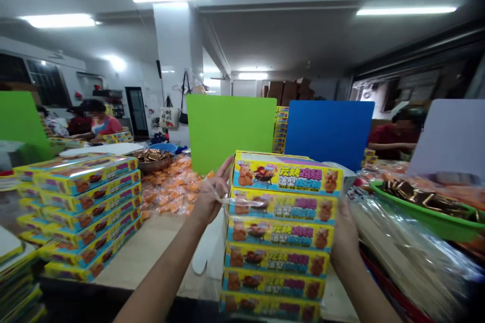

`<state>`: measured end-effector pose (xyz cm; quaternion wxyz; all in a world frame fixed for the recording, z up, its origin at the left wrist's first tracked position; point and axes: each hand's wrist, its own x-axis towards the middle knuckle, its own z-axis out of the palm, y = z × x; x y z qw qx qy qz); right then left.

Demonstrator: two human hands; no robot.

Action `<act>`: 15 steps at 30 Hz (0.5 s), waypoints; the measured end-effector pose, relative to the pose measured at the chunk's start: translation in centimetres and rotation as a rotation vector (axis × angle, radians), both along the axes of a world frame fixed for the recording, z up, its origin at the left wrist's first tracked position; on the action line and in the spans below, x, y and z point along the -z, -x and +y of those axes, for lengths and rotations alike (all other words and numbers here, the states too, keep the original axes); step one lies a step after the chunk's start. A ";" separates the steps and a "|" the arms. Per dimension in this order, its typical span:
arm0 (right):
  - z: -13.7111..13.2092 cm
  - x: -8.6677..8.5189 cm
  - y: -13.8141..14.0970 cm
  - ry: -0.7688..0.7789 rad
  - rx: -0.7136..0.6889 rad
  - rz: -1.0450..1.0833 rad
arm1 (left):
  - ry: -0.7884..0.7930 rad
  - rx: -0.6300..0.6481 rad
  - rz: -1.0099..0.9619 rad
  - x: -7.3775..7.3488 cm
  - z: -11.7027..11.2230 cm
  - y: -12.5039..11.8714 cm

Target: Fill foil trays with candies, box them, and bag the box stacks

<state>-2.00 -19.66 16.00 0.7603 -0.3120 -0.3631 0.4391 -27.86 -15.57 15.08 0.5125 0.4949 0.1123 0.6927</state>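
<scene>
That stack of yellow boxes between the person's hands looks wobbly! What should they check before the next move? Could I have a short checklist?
1. The stack of yellow boxes stands upright, edges roughly in line: ok.
2. The left hand has a firm hold on the stack: cannot tell, it sits at the stack's left side with plastic film near it.
3. The right hand has a firm hold: cannot tell, its fingers are hidden.
4. The clear plastic film lies smooth on the boxes: not ok, it hangs loose.
5. The green bowl stands apart from the stack: ok.

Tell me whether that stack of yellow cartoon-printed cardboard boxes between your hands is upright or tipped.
Upright: the stack of yellow cartoon-printed cardboard boxes rises as a straight column, its edges aligned, between the left hand and the right hand.
</scene>
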 end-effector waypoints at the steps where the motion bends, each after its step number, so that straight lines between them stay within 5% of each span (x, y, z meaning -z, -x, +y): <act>1: 0.6 0.0 -0.1 -0.001 -0.014 0.000 | -0.023 -0.005 0.001 0.1 0.7 0.0; 5: 2.3 1.6 -0.5 0.017 -0.076 -0.012 | -0.018 -0.002 0.045 1.5 2.5 -0.3; 10: 3.2 5.0 -1.2 0.096 -0.082 -0.022 | 0.052 0.006 0.065 3.5 2.0 -1.6; 15: 2.5 5.6 -1.6 0.070 -0.062 -0.008 | 0.028 -0.078 -0.120 3.2 1.2 -2.4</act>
